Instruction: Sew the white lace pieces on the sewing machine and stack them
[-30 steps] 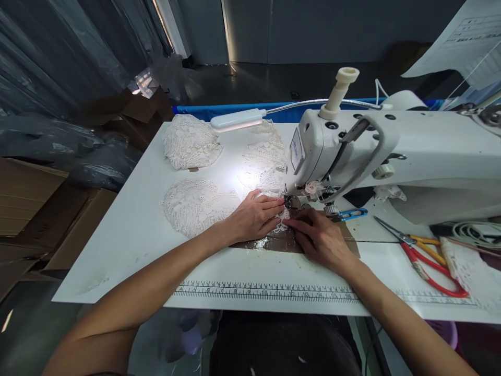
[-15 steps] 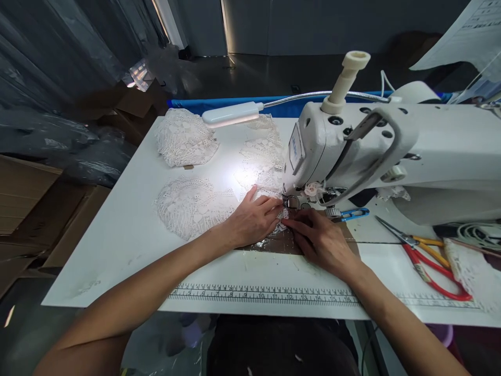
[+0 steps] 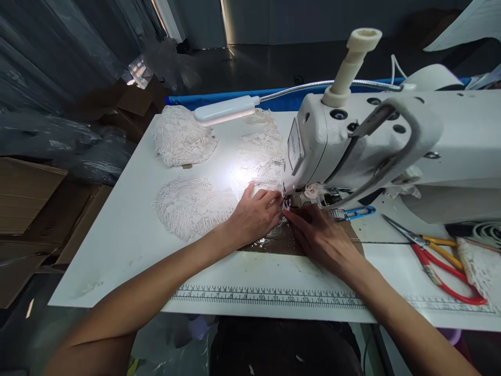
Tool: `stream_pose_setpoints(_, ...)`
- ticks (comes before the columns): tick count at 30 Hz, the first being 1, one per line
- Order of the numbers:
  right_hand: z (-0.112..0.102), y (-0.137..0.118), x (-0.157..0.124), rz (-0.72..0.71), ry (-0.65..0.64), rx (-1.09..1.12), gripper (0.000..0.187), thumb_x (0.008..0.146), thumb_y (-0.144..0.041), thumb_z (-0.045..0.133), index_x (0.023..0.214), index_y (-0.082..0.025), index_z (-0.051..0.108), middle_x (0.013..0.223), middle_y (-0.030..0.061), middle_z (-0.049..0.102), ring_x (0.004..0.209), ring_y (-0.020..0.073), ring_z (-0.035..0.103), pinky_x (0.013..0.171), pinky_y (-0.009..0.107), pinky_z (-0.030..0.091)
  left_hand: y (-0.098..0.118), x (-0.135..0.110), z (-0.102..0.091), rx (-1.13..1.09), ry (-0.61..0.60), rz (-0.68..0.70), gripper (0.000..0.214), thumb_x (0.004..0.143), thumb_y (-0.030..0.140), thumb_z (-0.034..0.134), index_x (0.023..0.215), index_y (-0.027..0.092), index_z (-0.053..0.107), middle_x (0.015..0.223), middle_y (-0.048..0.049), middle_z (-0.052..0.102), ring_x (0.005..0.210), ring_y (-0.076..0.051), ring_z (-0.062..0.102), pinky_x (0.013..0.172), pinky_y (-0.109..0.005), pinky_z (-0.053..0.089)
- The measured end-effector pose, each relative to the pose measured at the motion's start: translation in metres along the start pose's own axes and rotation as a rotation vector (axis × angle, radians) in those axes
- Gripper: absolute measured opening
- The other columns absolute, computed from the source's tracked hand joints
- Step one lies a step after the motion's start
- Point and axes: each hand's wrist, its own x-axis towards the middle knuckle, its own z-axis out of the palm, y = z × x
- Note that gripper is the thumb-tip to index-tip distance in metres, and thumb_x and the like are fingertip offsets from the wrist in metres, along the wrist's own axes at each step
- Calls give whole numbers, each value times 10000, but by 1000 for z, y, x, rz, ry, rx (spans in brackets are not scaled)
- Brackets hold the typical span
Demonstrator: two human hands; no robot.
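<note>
Lace (image 3: 261, 172): at frame centre, spread in the glare of the lamp (image 3: 225, 110) and running beneath the left hand (image 3: 253, 216) toward the presser foot (image 3: 293, 202).
Left hand: just below centre, palm-down on the lace, thumb apart from the fingers, fingertips just beside the presser foot; seemingly pressing rather than gripping.
Right hand (image 3: 323, 237): right of centre and lower, index tip at the near edge of the lace; thumb hidden, so pinch or mere touch, cannot tell.
Hands: angled inward, fingertips close together at the presser foot.
Feel: probably very light, soft and limp, easily pulled out of shape; openwork likely to snag and fragile along the edge.
Hold: best pressed flat with spread fingers over the broad part, edge guided by a fingertip; solid motifs safer to pinch than open mesh, fingers clear of the needle area.
Brown sheet (image 3: 284, 241): under both hands, glossy in places, likely slippery beneath the lace.
Machine (image 3: 376, 146): filling the right side, head just right of centre.
Lace heap (image 3: 183, 136): upper left of the table (image 3: 129, 261), bunched up.
Flat lace (image 3: 191, 206): left of centre, reaching to the left forearm; joined to the worked piece or separate, cannot tell.
Snips (image 3: 359, 213): right of centre, blue, beside the machine.
Shears (image 3: 421, 240): lower right, red-handled, blades toward the machine.
Ruler (image 3: 266, 297): along the lower edge of the table.
</note>
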Motion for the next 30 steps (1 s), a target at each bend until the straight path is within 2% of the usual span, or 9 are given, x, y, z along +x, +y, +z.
stream_pose_setpoints(3,-1,0,4,-7,-9,-44,411,905,-132,416,1265,-210,599,972,151,609,809,243,594,595,323,500,3,2,1,28,29,-37,249,985,267,414,1050,142,619,993,-93,612,899,-219,559,910,-446,415)
stream_pose_setpoints(7,1,1,3,29,-12,-48,408,906,-164,423,1274,-198,594,1009,156,610,761,235,611,551,314,495,6,3,1,46,31,-80,275,989,303,401,1073,124,594,999,-113,599,865,-228,539,782,-400,409)
stream_pose_setpoints(10,1,6,-2,60,15,59,389,945,-232,408,1286,-198,592,1096,168,585,802,238,629,641,360,534,4,2,0,21,58,-97,283,987,332,418,1104,124,570,1066,-138,588,912,-248,535,755,-393,409)
stream_pose_setpoints(13,-8,16,-6,125,-5,255,386,965,-281,408,1313,-224,565,1101,135,596,771,202,636,692,348,540,-5,-1,-3,-34,142,-92,263,985,324,433,1113,128,553,1139,-147,575,938,-245,539,754,-391,435)
stream_pose_setpoints(17,-26,29,-3,156,-39,378,342,951,-274,428,1246,-215,591,1054,112,639,838,223,637,708,334,521,-12,-3,-8,-112,232,-40,175,985,234,442,1035,123,569,1072,-109,609,874,-189,564,742,-351,477)
stream_pose_setpoints(20,-30,32,2,187,-57,385,311,938,-281,445,1189,-206,613,982,101,669,822,236,631,681,339,502,-8,-5,-8,-134,226,50,148,975,185,457,956,123,590,990,-90,635,830,-168,577,708,-321,485)
stream_pose_setpoints(23,-26,32,5,204,-67,422,270,927,-264,445,1100,-210,644,907,75,680,773,222,623,671,335,486,-2,-5,-6,-136,207,93,156,966,174,466,931,130,612,972,-87,654,801,-165,590,695,-322,487)
stream_pose_setpoints(27,-19,29,2,214,14,450,237,908,-240,447,958,-194,674,791,50,657,684,190,599,625,310,467,-2,-6,-1,-199,185,116,170,961,178,472,938,133,635,987,-83,674,855,-170,625,748,-331,497)
stream_pose_setpoints(30,-14,26,-1,241,110,458,243,896,-230,461,991,-190,681,847,60,673,685,184,605,619,305,470,-5,-6,2,-233,159,141,165,958,181,485,962,133,643,1012,-80,685,897,-171,637,790,-343,499)
